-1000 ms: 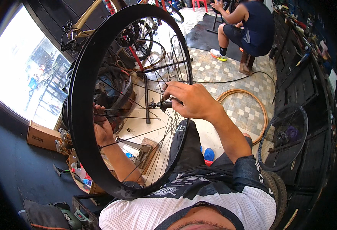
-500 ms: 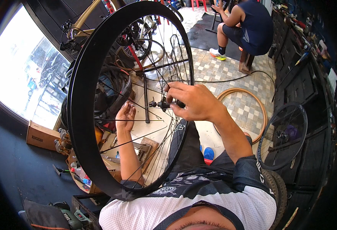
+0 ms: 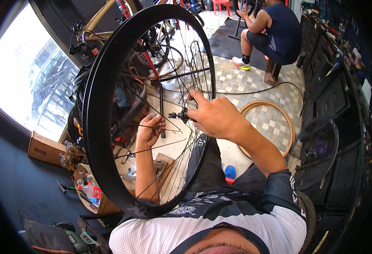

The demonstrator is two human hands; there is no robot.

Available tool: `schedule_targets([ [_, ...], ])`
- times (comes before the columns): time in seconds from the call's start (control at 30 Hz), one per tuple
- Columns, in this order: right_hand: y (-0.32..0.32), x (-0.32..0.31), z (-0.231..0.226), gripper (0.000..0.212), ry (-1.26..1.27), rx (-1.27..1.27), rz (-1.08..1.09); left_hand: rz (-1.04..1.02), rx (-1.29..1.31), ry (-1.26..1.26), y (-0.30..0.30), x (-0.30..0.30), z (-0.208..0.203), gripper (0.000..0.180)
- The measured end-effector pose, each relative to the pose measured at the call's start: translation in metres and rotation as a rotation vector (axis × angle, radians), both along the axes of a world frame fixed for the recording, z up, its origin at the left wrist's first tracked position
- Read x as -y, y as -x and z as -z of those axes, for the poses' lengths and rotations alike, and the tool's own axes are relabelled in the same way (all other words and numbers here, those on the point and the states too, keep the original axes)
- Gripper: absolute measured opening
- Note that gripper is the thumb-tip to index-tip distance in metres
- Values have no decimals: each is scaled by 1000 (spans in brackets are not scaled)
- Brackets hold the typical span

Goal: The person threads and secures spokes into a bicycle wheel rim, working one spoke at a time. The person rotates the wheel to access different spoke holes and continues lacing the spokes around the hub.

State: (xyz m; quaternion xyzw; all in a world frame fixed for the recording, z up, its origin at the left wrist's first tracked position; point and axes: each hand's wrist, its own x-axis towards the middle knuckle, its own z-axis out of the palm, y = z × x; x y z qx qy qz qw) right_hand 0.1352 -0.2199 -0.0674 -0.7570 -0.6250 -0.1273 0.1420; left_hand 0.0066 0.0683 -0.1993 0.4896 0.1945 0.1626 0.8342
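A black deep-rim bicycle wheel [image 3: 93, 110] stands upright and tilted in front of me. My right hand [image 3: 220, 115] is closed around its black hub [image 3: 181, 115], index finger extended toward the spokes on the far side. Seen through the wheel, my left hand [image 3: 150, 129] has its thumb and fingers pinched together at a thin black spoke [image 3: 169, 130]. Several spokes on this side run from the rim and end loose, short of the hub. Others, lower right, reach the hub area. The rim's lower part rests near my lap and left arm.
Bicycles with a gold frame [image 3: 97, 23] stand far left. A cardboard box [image 3: 47, 148] and a red-labelled bottle [image 3: 90, 190] lie left. Tan tyres [image 3: 291, 127] and another wheel [image 3: 336, 139] are on the right. A person [image 3: 281, 31] sits on a stool beyond.
My left hand has moved right and closed from loosely curled to pinched at a spoke. My right hand has shifted slightly on the hub, its index finger lifting. The wheel has tilted a little.
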Motion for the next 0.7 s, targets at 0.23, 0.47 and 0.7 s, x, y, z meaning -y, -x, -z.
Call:
schedule_targets([
  [0.23,0,-2,-5,12,80,124,50,183,0,-202,2,1,-23,19],
  [0.47,0,-6,6,15,8,114,84,298,-82,-499,-5,10,-52,20],
  [0.7,2,-9,4,16,53,89,93,250,-285,-955,-8,16,-80,23],
])
